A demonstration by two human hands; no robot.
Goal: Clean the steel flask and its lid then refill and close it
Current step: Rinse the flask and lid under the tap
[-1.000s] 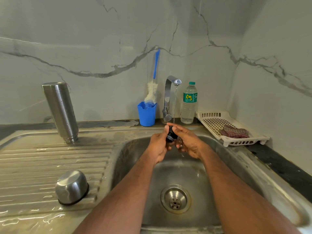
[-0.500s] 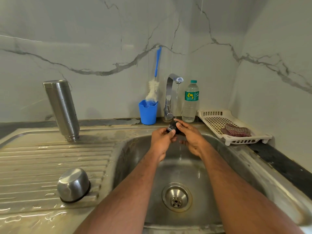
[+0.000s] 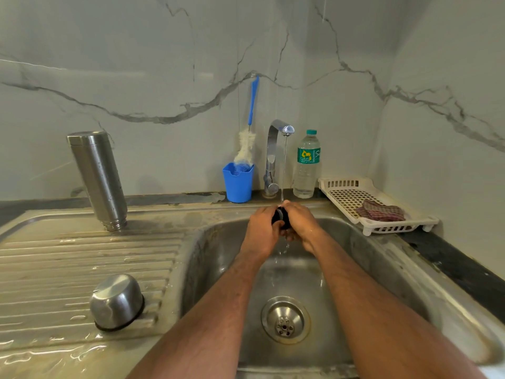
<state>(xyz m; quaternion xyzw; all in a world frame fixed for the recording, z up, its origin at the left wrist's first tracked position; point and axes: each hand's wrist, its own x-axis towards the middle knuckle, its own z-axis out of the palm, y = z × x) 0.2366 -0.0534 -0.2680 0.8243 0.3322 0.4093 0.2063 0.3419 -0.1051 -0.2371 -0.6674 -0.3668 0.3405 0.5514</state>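
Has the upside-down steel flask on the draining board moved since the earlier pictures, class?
No. The upside-down steel flask stands mouth-down at the same spot on the draining board, equally far left of the blue plastic cup; only the camera shifted.

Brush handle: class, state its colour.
Blue brush handle, shown best in the head view.

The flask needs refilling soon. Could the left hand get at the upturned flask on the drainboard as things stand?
Probably not straight away: the left hand and right hand both grip the black stopper under the tap. Nothing stands between it and the flask.
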